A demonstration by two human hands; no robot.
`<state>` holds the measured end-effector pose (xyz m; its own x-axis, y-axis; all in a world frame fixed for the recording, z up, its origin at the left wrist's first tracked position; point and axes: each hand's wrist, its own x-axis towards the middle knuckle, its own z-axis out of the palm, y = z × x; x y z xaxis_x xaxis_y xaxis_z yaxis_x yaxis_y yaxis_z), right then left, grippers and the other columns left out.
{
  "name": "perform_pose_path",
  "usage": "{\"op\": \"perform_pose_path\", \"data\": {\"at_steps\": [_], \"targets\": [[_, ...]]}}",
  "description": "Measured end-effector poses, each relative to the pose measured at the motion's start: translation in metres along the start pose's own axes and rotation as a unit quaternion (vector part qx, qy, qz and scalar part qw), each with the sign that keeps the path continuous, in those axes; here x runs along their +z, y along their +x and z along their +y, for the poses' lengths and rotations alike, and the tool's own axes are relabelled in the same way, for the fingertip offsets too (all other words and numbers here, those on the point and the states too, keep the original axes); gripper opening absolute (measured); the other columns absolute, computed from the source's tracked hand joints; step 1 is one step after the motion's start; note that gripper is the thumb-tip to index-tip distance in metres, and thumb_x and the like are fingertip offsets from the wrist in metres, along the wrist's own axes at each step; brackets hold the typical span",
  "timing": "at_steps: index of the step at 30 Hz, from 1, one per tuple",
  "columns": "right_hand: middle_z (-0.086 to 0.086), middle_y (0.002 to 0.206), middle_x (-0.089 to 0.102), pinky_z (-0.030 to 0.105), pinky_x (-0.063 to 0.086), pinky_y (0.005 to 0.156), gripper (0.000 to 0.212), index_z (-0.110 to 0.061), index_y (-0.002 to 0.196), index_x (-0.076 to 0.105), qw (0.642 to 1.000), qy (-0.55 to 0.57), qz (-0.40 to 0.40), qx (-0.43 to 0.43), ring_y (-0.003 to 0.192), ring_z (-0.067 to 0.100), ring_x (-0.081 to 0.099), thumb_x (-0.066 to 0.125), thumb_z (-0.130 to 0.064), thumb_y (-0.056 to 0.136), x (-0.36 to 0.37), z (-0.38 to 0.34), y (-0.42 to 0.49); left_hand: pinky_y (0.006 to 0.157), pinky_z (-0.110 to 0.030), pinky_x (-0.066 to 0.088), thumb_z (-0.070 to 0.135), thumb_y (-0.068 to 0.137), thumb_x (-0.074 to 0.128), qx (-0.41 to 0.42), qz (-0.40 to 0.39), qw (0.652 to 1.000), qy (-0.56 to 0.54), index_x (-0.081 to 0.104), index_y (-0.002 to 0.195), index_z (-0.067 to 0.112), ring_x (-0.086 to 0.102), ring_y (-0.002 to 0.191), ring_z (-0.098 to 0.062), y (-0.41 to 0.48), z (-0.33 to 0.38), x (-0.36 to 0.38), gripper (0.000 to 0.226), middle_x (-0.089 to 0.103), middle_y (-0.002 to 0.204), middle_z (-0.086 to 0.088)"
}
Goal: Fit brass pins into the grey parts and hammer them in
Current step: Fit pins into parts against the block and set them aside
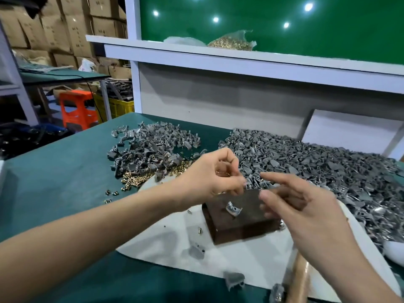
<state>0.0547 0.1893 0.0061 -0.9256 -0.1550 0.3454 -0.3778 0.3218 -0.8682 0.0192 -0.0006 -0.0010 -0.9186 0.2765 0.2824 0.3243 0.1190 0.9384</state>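
The small brass pins [140, 178] gleam as shiny yellow metal; the heaped grey moulded parts [317, 167] look dull and matt. The dark brown square block [238, 224] is smooth, the pale hammer handle [299, 278] bare wood.

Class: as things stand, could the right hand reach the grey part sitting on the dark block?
Probably yes: the right hand hovers just beside the grey part, which lies uncovered on the block.
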Motion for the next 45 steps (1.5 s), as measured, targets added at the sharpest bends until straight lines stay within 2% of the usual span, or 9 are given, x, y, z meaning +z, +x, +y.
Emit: {"op": "perform_pose_path", "data": {"at_steps": [5, 8, 14, 18, 25, 30, 35, 40, 45], "targets": [[0.009, 0.065, 0.071, 0.026, 0.058, 0.055, 0.017, -0.01, 0.082, 0.07, 0.992, 0.099, -0.07, 0.03, 0.054, 0.015, 0.066, 0.063, 0.006, 0.082, 0.01, -0.013, 0.018, 0.061, -0.019, 0.052, -0.009, 0.085, 0.059, -0.052, 0.024, 0.977, -0.207, 0.045, 0.085, 0.009, 0.061, 0.058, -0.013, -0.004, -0.002, 0.016, 0.023, 0.064, 0.064, -0.004], [0.014, 0.066, 0.071, 0.027, 0.058, 0.055, 0.014, -0.004, 0.082, 0.068, 0.984, 0.15, -0.084, 0.045, 0.054, 0.018, 0.066, 0.061, 0.008, 0.083, 0.008, -0.007, 0.02, 0.064, -0.019, 0.053, 0.0, 0.08, 0.064, -0.042, 0.01, 0.977, -0.21, 0.046, 0.086, 0.009, 0.063, 0.062, -0.013, -0.006, -0.006, 0.014, 0.021, 0.068, 0.069, -0.004], [0.003, 0.063, 0.067, 0.034, 0.058, 0.058, 0.024, -0.018, 0.07, 0.067, 0.998, -0.005, -0.058, 0.033, 0.056, 0.019, 0.064, 0.066, 0.003, 0.083, 0.014, 0.019, 0.022, 0.083, -0.016, 0.047, 0.01, 0.086, 0.068, 0.059, 0.099, 0.984, 0.135, 0.057, 0.1, 0.014, 0.062, 0.091, -0.003, -0.02, -0.024, 0.007, 0.018, 0.066, 0.097, 0.007], [-0.008, 0.056, 0.064, 0.017, 0.047, 0.055, 0.022, -0.021, 0.062, 0.063, 0.99, -0.121, -0.078, 0.012, 0.054, 0.003, 0.057, 0.071, -0.006, 0.077, 0.025, 0.03, 0.021, 0.1, -0.03, 0.039, 0.027, 0.086, 0.063, 0.019, 0.071, 0.963, 0.258, 0.06, 0.108, 0.021, 0.049, 0.113, -0.007, -0.027, -0.05, 0.013, 0.022, 0.058, 0.113, 0.009], [-0.015, 0.06, 0.065, 0.009, 0.041, 0.053, 0.025, -0.024, 0.059, 0.063, 0.989, -0.131, -0.069, 0.01, 0.057, 0.0, 0.056, 0.074, -0.007, 0.074, 0.03, 0.042, 0.021, 0.096, -0.024, 0.042, 0.005, 0.085, 0.068, 0.04, 0.096, 0.983, 0.15, 0.066, 0.085, 0.014, 0.056, 0.107, -0.007, -0.021, -0.061, 0.018, 0.009, 0.064, 0.105, 0.002], [-0.011, 0.062, 0.067, 0.015, 0.044, 0.053, 0.024, -0.036, 0.077, 0.067, 0.992, -0.093, -0.08, 0.022, 0.058, 0.003, 0.059, 0.072, -0.013, 0.076, 0.029, 0.048, 0.022, 0.085, -0.023, 0.047, 0.017, 0.086, 0.066, 0.053, 0.105, 0.986, 0.116, 0.065, 0.087, 0.017, 0.061, 0.093, -0.01, -0.024, -0.065, 0.017, 0.002, 0.067, 0.094, 0.002], [-0.012, 0.065, 0.068, 0.026, 0.047, 0.06, 0.014, -0.037, 0.078, 0.069, 0.995, -0.081, -0.064, 0.015, 0.062, 0.008, 0.062, 0.07, -0.026, 0.07, 0.031, 0.05, 0.021, 0.082, -0.018, 0.048, 0.005, 0.086, 0.067, 0.055, 0.106, 0.99, 0.079, 0.063, 0.091, 0.01, 0.064, 0.086, -0.009, -0.023, -0.066, 0.016, 0.008, 0.067, 0.088, 0.001], [-0.012, 0.067, 0.069, 0.021, 0.05, 0.058, 0.013, -0.038, 0.078, 0.069, 0.996, -0.071, -0.046, 0.019, 0.063, 0.008, 0.064, 0.069, -0.033, 0.066, 0.034, 0.048, 0.019, 0.087, -0.02, 0.046, 0.005, 0.088, 0.063, 0.071, 0.099, 0.99, 0.067, 0.062, 0.094, 0.014, 0.063, 0.091, -0.01, -0.024, -0.066, 0.016, 0.011, 0.066, 0.089, 0.001], [-0.004, 0.062, 0.069, 0.015, 0.048, 0.052, 0.015, -0.033, 0.073, 0.072, 0.997, -0.004, -0.052, 0.049, 0.055, 0.008, 0.061, 0.074, -0.018, 0.07, 0.034, 0.048, 0.021, 0.086, -0.017, 0.044, 0.011, 0.089, 0.061, 0.074, 0.092, 0.991, 0.06, 0.067, 0.095, 0.017, 0.061, 0.094, -0.009, -0.027, -0.066, 0.016, 0.011, 0.065, 0.092, 0.006]]}}
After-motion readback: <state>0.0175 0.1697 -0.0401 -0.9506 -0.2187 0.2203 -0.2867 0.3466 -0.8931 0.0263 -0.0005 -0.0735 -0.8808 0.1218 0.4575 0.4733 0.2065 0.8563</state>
